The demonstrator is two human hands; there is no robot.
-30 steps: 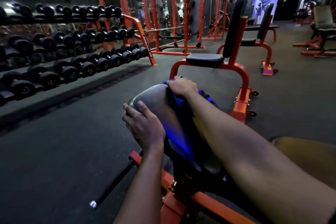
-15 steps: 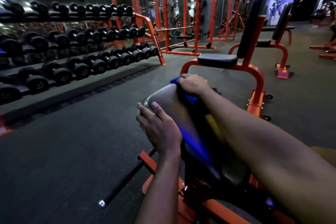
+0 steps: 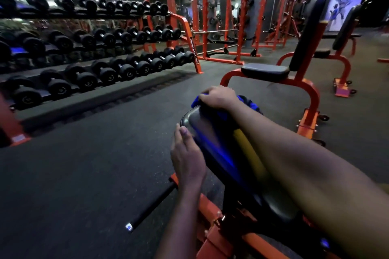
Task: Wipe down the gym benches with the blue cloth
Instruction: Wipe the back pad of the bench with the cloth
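Head-camera view in a dim gym. I am looking down along a black backrest pad on an orange frame, which is running away from me toward 12 o'clock.

My right hand is reaching across to the far, 12 o'clock end of the pad. Its fingers are curling over the blue cloth and pinning it to the pad's top edge. The cloth is bunching under the palm and spilling out at the 9 and 3 o'clock sides of the hand. I judge this grip is letting the cloth wrap over the rounded end, so the rim is getting wiped as well as the flat face.

My left hand is lying against the pad's 9 o'clock edge, fingers straight and pressed together, holding nothing. It appears to be steadying the pad against the push of the wiping arm.

At 1 o'clock another padded seat is waiting. A dumbbell rack is lining the wall at 10 o'clock, across the dark rubber floor.
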